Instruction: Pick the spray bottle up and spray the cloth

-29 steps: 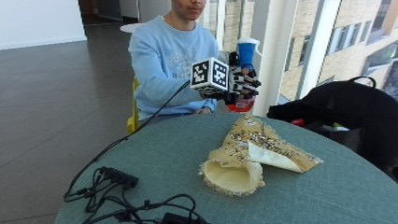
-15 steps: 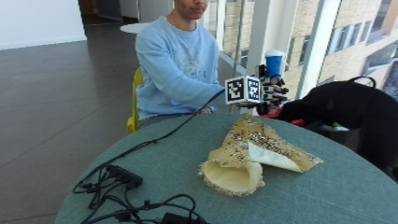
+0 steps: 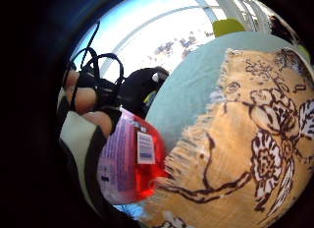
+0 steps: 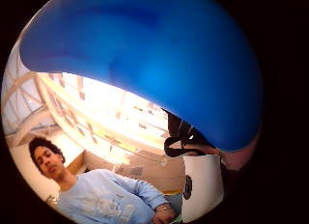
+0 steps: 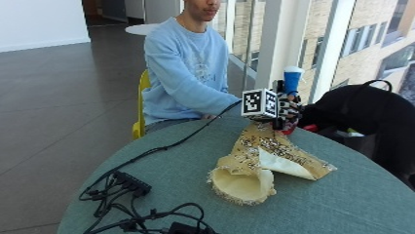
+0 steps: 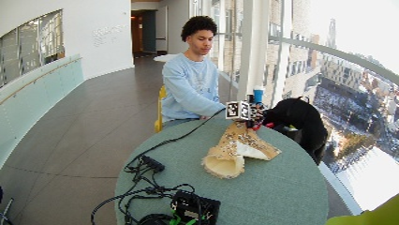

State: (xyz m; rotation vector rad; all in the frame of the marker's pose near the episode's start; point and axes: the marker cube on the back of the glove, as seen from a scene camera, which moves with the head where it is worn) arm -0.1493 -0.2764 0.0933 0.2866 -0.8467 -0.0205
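We count one spray bottle (image 5: 291, 92) (blue top, red body) gripped upright in the gloved right hand (image 5: 286, 108), just above the far end of one crumpled floral cloth (image 5: 269, 158) on the table (image 5: 363, 204).

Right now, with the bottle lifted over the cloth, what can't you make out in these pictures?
- Spray bottle: nozzle direction, hidden behind the right hand in the outside view.
- Label text: blurred in the little finger side palm view.
- Any spray mist: too small to tell.
- Cloth: wet or dry, not visible.
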